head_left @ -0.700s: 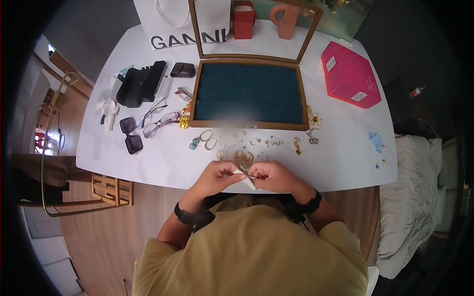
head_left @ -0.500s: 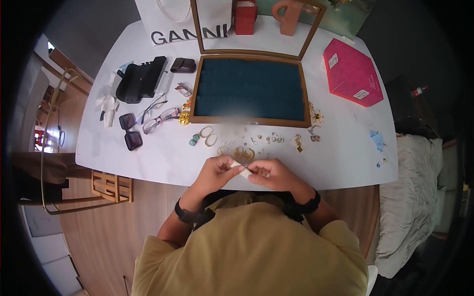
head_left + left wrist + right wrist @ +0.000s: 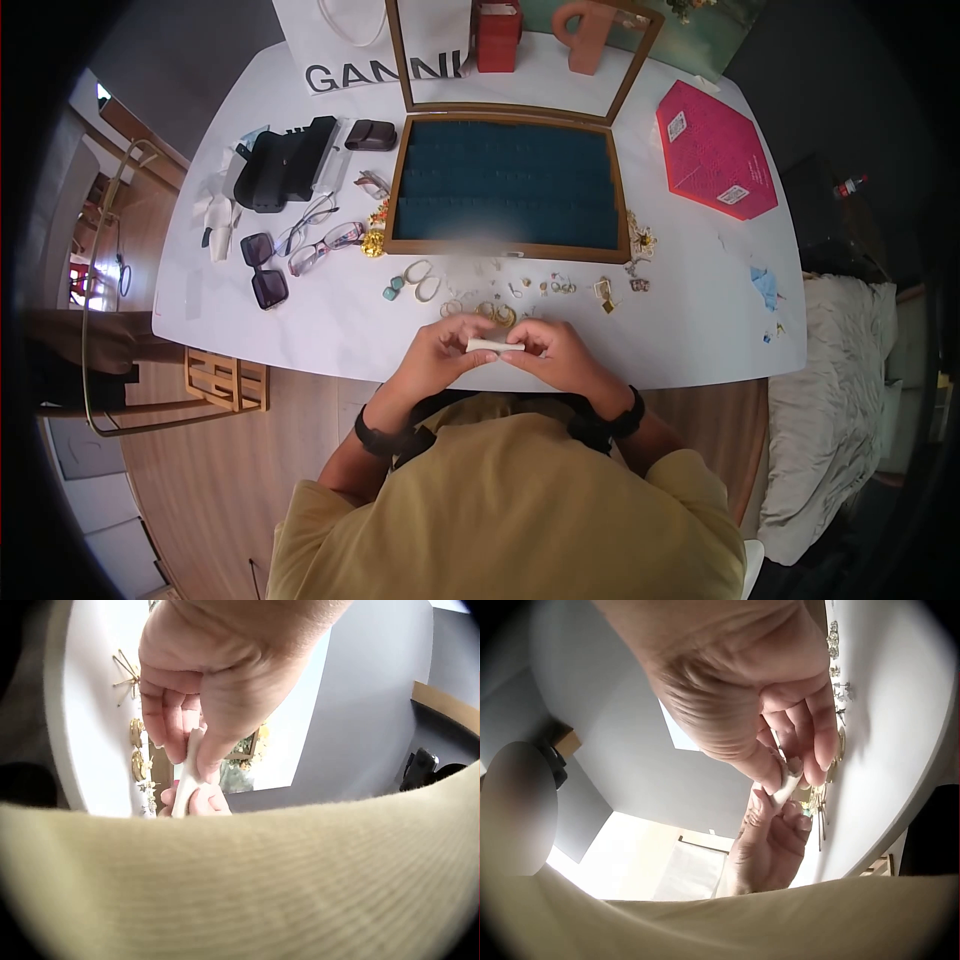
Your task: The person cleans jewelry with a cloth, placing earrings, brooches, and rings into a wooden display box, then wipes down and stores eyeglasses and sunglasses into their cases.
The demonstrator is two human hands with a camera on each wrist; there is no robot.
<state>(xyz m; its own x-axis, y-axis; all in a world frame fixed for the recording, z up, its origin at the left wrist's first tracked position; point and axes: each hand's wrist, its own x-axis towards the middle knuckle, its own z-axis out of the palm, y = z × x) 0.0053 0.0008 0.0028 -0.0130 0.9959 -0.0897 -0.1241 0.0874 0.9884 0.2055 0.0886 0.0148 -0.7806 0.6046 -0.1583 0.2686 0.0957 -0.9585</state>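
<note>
A small cream-white piece (image 3: 497, 345), narrow and soft-looking like folded cloth, spans the gap between both hands near the table's front edge. My left hand (image 3: 445, 342) pinches its left end between thumb and fingers. My right hand (image 3: 558, 352) holds the other end the same way. In the left wrist view the piece (image 3: 188, 771) looks like a slim roll, and in the right wrist view its near end (image 3: 786, 787) flares slightly; I cannot tell exactly what it is. Just beyond the fingers lie gold hoop earrings (image 3: 505, 315) on the white table.
An open display case (image 3: 510, 185) with dark teal lining stands behind rows of small jewellery. Sunglasses (image 3: 264, 270), eyeglasses (image 3: 327, 248) and a black case (image 3: 285, 165) are at left. A pink hexagonal box (image 3: 715, 150) sits right; a white paper bag (image 3: 370, 50) stands behind.
The cream-white piece has turned from slanting down to the right to lying nearly level between the hands. Both hands stay close together, with the fingers shifted along it.
</note>
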